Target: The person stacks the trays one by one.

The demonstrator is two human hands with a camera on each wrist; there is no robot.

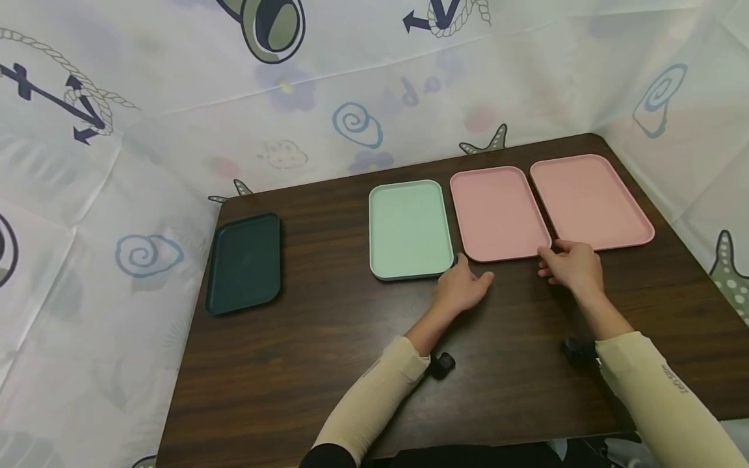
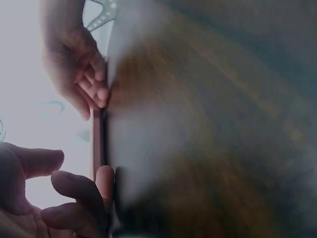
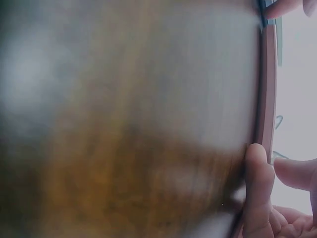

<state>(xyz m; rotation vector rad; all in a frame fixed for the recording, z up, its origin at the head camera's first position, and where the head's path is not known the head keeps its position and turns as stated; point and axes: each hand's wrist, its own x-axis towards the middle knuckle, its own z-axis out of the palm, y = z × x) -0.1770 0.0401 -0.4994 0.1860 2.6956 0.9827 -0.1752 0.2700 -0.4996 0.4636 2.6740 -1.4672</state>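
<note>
Two pink trays lie at the right: a middle one [image 1: 500, 214] and a far-right one [image 1: 592, 201]. A light green tray [image 1: 411, 229] lies left of them, a darker edge showing beneath its front. My left hand [image 1: 461, 286] touches near the green tray's front right corner, thumb spread away to the right. In the left wrist view, a fingertip [image 2: 104, 181] meets the tray edge. At the middle pink tray's front right corner, my right hand [image 1: 573, 266] pinches the rim, thumb above and fingers at the edge.
A dark green tray [image 1: 244, 263] lies apart at the table's left side. The brown wooden table [image 1: 304, 370] meets patterned white cloth [image 1: 193, 123] at its back and sides. Small dark devices [image 1: 443, 366] sit below both wrists.
</note>
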